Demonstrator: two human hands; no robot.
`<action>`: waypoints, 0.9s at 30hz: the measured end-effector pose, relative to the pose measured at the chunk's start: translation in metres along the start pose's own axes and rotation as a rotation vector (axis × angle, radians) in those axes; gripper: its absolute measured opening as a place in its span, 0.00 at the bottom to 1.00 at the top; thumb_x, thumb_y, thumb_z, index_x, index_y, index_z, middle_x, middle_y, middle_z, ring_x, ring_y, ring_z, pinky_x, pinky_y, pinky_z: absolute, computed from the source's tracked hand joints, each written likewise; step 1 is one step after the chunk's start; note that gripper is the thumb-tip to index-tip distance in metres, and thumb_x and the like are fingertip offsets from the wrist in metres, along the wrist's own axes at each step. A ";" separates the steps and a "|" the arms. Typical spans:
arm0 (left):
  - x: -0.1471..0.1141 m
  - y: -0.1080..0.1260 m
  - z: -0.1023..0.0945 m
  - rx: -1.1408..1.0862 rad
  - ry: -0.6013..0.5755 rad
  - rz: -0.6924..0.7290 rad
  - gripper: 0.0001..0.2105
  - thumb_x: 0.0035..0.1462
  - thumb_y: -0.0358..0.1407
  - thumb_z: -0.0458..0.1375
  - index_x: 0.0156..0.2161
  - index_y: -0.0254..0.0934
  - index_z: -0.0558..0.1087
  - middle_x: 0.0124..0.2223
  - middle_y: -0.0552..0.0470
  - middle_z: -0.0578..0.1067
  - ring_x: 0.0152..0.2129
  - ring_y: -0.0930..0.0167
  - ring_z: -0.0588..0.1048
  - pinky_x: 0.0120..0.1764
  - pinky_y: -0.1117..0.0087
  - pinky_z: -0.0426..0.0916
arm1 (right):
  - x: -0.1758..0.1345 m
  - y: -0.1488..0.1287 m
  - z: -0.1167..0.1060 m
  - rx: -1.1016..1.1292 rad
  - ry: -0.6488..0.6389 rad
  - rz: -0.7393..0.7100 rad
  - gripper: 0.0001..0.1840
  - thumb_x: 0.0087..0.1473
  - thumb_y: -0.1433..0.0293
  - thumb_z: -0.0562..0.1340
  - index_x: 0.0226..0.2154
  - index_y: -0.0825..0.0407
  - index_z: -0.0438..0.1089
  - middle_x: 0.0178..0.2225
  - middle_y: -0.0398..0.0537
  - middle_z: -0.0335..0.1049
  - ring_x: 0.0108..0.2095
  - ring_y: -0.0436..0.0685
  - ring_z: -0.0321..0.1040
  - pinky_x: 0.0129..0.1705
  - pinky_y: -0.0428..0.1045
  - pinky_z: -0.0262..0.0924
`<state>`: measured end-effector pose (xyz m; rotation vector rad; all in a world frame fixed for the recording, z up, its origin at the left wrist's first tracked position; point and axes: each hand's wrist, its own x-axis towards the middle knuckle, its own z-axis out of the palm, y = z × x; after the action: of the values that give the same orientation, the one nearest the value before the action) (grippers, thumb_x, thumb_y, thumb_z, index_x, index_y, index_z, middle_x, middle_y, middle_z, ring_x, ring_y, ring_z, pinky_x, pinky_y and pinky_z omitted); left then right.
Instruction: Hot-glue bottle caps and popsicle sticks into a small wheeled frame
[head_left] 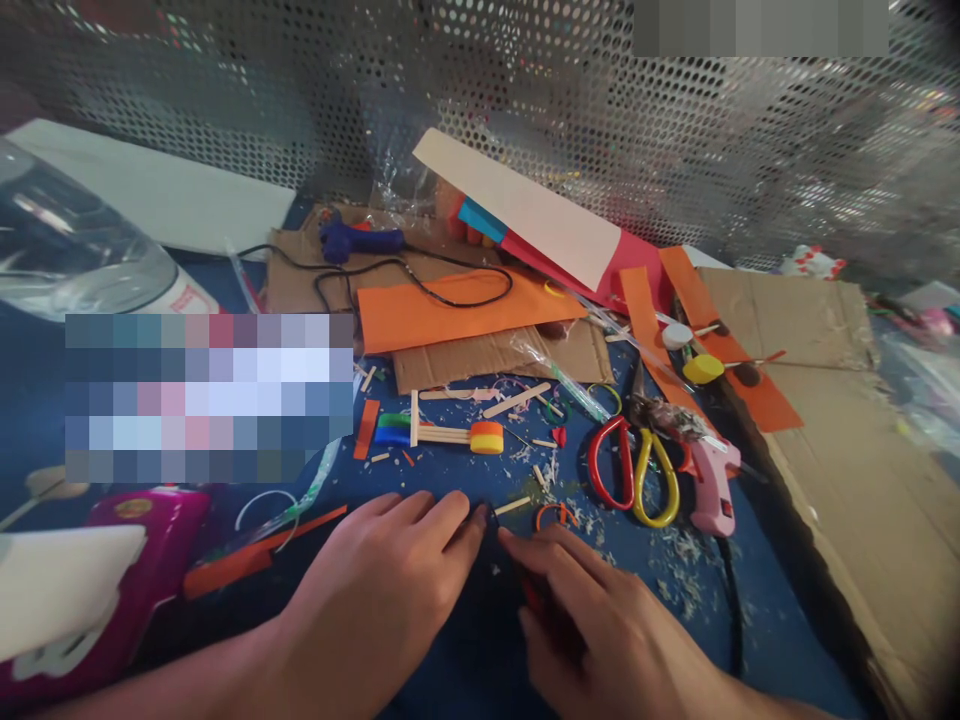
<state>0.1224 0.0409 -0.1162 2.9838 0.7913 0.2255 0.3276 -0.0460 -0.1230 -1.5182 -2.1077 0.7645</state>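
My left hand (397, 570) is closed low over the table, its thumb and forefinger pinched together at a small dark piece I cannot make out. Facing it, my right hand (607, 610) wraps around a dark red-handled tool (534, 592); its working end is hidden. A thin wooden stick (513, 506) lies just beyond the fingertips, beside a small orange ring (553, 516). Farther off rests a small construction of wooden sticks (444, 435) with a blue-green roll (393, 429) at one end and an orange-yellow roll (487, 438) at the other.
Scissors (616, 465) with red and yellow handles and a pink glue gun (711, 480) lie to the right among white shavings. A blue glue gun (360, 241), orange sheet (465, 308) and cardboard (795, 310) are behind. At left are a magenta case (169, 520) and clear bottle (82, 230).
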 end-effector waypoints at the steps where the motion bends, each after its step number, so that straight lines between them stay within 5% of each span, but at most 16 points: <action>1: 0.000 0.000 0.000 0.000 0.004 -0.003 0.11 0.57 0.25 0.63 0.45 0.35 0.79 0.34 0.55 0.78 0.25 0.70 0.75 0.28 0.66 0.69 | 0.000 0.000 0.000 0.005 -0.005 0.012 0.28 0.53 0.79 0.54 0.57 0.57 0.67 0.44 0.56 0.78 0.41 0.56 0.80 0.40 0.48 0.79; 11: -0.002 0.002 -0.002 0.020 -0.007 0.010 0.11 0.58 0.25 0.63 0.47 0.34 0.77 0.37 0.52 0.78 0.28 0.67 0.77 0.31 0.64 0.71 | 0.004 -0.005 -0.004 0.049 -0.029 0.121 0.26 0.52 0.79 0.58 0.55 0.55 0.71 0.44 0.54 0.77 0.40 0.58 0.78 0.44 0.53 0.76; 17: -0.006 0.009 -0.026 0.139 0.141 -0.033 0.06 0.65 0.28 0.57 0.36 0.36 0.75 0.33 0.51 0.75 0.28 0.66 0.75 0.31 0.64 0.69 | 0.003 -0.007 -0.003 0.045 -0.052 0.160 0.25 0.53 0.78 0.59 0.54 0.54 0.71 0.44 0.53 0.77 0.40 0.59 0.77 0.42 0.52 0.73; 24: -0.002 -0.021 -0.068 0.512 0.042 -0.482 0.20 0.69 0.34 0.54 0.62 0.27 0.68 0.49 0.35 0.77 0.44 0.51 0.77 0.42 0.55 0.71 | 0.006 -0.006 -0.004 0.053 -0.020 0.109 0.23 0.54 0.76 0.60 0.53 0.56 0.71 0.42 0.54 0.76 0.39 0.59 0.75 0.44 0.53 0.70; 27: -0.003 -0.039 -0.074 0.529 0.018 -0.638 0.22 0.69 0.34 0.53 0.64 0.27 0.65 0.54 0.32 0.75 0.48 0.49 0.77 0.44 0.56 0.71 | 0.006 -0.005 -0.004 0.050 -0.003 0.082 0.23 0.53 0.77 0.60 0.53 0.56 0.71 0.40 0.52 0.75 0.36 0.57 0.74 0.42 0.52 0.69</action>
<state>0.0897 0.0744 -0.0470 2.9385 2.0047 0.0083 0.3248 -0.0405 -0.1161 -1.5865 -2.0236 0.8423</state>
